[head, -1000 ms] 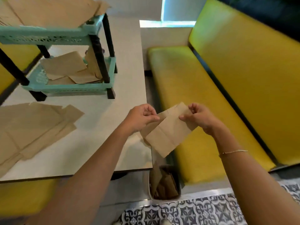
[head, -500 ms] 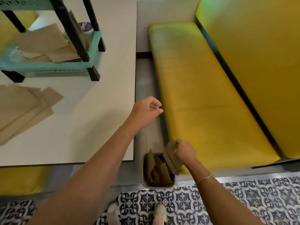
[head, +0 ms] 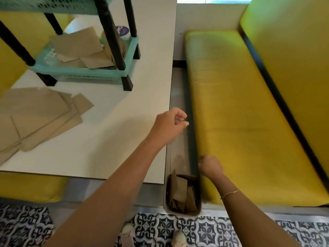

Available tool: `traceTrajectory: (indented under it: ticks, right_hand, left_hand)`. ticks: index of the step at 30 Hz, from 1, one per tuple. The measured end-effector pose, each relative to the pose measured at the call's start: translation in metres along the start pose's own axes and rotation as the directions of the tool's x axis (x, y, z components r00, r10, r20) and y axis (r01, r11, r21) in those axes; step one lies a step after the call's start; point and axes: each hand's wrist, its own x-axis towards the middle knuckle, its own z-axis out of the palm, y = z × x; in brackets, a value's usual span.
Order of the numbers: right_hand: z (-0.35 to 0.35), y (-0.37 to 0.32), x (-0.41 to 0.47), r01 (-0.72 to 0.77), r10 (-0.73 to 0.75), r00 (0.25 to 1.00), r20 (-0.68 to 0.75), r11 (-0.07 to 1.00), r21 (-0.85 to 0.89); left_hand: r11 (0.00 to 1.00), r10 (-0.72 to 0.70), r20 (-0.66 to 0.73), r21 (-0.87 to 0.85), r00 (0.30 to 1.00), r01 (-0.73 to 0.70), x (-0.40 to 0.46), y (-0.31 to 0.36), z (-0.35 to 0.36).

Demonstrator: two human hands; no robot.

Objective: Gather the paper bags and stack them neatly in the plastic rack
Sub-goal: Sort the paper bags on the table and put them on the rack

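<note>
A turquoise plastic rack [head: 80, 74] with black legs stands on the white table [head: 110, 150] at the upper left; brown paper bags [head: 76, 44] lie loosely on its lower shelf. More flat paper bags [head: 35, 118] are spread on the table's left side. A small bin [head: 182, 214] on the floor between table and bench holds several paper bags [head: 179, 191] standing on edge. My left hand [head: 170, 124] hovers over the table's right edge, loosely curled and empty. My right hand [head: 210, 164] is curled just above the bin and holds nothing visible.
A yellow padded bench [head: 249, 122] with a yellow backrest runs along the right. A container with a purple lid [head: 122, 31] sits at the rack's back corner. Patterned floor tiles and my shoes [head: 178, 237] show at the bottom.
Both hands held one paper bag a second ago. My right hand then carried it down to the bin, and now that hand is empty. My left hand stayed near the table edge.
</note>
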Motion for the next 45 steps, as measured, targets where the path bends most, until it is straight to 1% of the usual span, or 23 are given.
traceTrajectory:
  ticks: [3, 6, 9, 11, 14, 16, 18, 20, 22, 25, 26, 28, 30, 33, 36, 37, 39, 40, 41, 43, 45]
  right_hand:
    - [-0.046, -0.04, 0.001, 0.071, -0.061, 0.992, -0.113, 0.994, 0.083]
    - [-0.082, -0.089, -0.003, 0.169, -0.125, 0.962, -0.241, 0.97, 0.173]
    - [-0.103, -0.144, -0.014, 0.281, -0.2, 0.917, -0.344, 0.937, 0.206]
    - [-0.111, -0.182, -0.022, 0.343, -0.251, 0.892, -0.376, 0.918, 0.201]
    - [-0.106, -0.238, -0.03, 0.402, -0.32, 0.877, -0.36, 0.897, 0.183]
    - [-0.095, -0.272, -0.03, 0.435, -0.366, 0.872, -0.326, 0.884, 0.172]
    - [-0.08, -0.303, -0.03, 0.449, -0.4, 0.876, -0.269, 0.881, 0.151]
    - [-0.064, -0.329, -0.03, 0.453, -0.423, 0.883, -0.201, 0.881, 0.138]
    - [-0.051, -0.349, -0.028, 0.462, -0.444, 0.884, -0.147, 0.877, 0.129]
    - [-0.037, -0.369, -0.025, 0.463, -0.452, 0.885, -0.109, 0.877, 0.13]
    - [-0.035, -0.373, -0.024, 0.461, -0.45, 0.886, -0.108, 0.878, 0.13]
    - [-0.033, -0.38, -0.021, 0.453, -0.442, 0.891, -0.106, 0.883, 0.125]
    - [-0.033, -0.384, -0.019, 0.442, -0.43, 0.896, -0.111, 0.889, 0.12]
    - [-0.035, -0.391, -0.017, 0.432, -0.417, 0.9, -0.126, 0.893, 0.125]
    - [-0.042, -0.402, -0.02, 0.443, -0.426, 0.895, -0.136, 0.886, 0.139]
    - [-0.045, -0.405, -0.021, 0.444, -0.427, 0.895, -0.131, 0.884, 0.144]
    - [-0.05, -0.412, -0.024, 0.438, -0.426, 0.899, -0.104, 0.881, 0.176]
    - [-0.052, -0.415, -0.025, 0.431, -0.423, 0.902, -0.083, 0.877, 0.211]
    - [-0.053, -0.417, -0.026, 0.424, -0.424, 0.904, -0.058, 0.869, 0.257]
    - [-0.055, -0.42, -0.027, 0.415, -0.434, 0.901, -0.026, 0.839, 0.351]
    - [-0.058, -0.42, -0.03, 0.413, -0.431, 0.901, -0.05, 0.814, 0.408]
  left_hand:
    - [1.0, -0.003, -0.014, -0.005, 1.0, 0.003, 0.001, -0.002, -0.018]
    - [0.999, -0.029, -0.049, -0.02, 0.998, 0.028, 0.003, -0.009, -0.043]
    - [0.998, -0.057, -0.118, -0.011, 0.991, 0.057, 0.004, -0.023, -0.08]
    - [0.996, -0.083, -0.184, 0.011, 0.979, 0.086, 0.004, -0.04, -0.109]
    - [0.981, -0.165, -0.286, 0.049, 0.944, 0.187, 0.002, -0.078, -0.157]
    - [0.956, -0.233, -0.356, 0.085, 0.905, 0.28, -0.001, -0.111, -0.189]
    - [0.911, -0.305, -0.434, 0.126, 0.848, 0.392, -0.005, -0.145, -0.221]
    - [0.834, -0.374, -0.488, 0.196, 0.789, 0.516, -0.008, -0.179, -0.252]
    - [0.74, -0.433, -0.465, 0.305, 0.772, 0.599, -0.011, -0.209, -0.28]
    - [0.642, -0.528, -0.34, 0.441, 0.779, 0.627, -0.015, -0.24, -0.309]
    - [0.619, -0.553, -0.295, 0.479, 0.779, 0.622, -0.016, -0.247, -0.315]
    - [0.609, -0.582, -0.233, 0.511, 0.779, 0.607, -0.016, -0.26, -0.322]
    - [0.61, -0.581, -0.236, 0.506, 0.779, 0.609, -0.017, -0.269, -0.325]
    - [0.639, -0.517, -0.276, 0.505, 0.81, 0.58, -0.016, -0.272, -0.329]
    - [0.707, -0.43, -0.334, 0.453, 0.839, 0.543, -0.016, -0.266, -0.336]
    - [0.748, -0.417, -0.325, 0.408, 0.849, 0.523, -0.017, -0.263, -0.34]
    - [0.86, -0.399, -0.254, 0.229, 0.881, 0.456, -0.02, -0.255, -0.349]
    - [0.897, -0.388, -0.198, 0.145, 0.9, 0.419, -0.022, -0.249, -0.353]
    - [0.921, -0.361, -0.146, 0.097, 0.921, 0.377, -0.024, -0.241, -0.356]
    - [0.95, -0.301, -0.072, 0.061, 0.951, 0.306, -0.027, -0.227, -0.357]
    - [0.966, -0.258, -0.042, 0.009, 0.965, 0.258, -0.027, -0.218, -0.355]
